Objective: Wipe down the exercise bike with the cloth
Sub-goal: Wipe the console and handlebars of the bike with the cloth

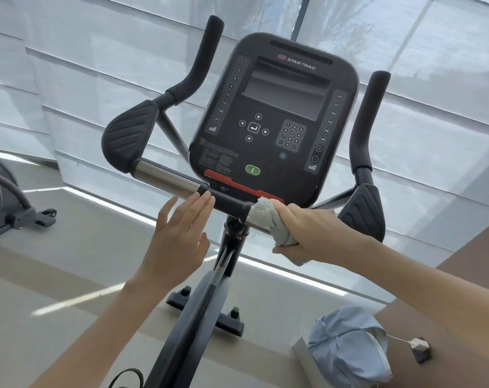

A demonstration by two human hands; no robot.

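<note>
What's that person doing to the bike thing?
Someone is cleaning an exercise bike. Their right hand holds a grey cloth wrapped over the crossbar, just under the console. Their left hand is flat, with its fingertips touching the black middle of the same bar. The shiny part of the bar on the left has no cloth on it.
</note>
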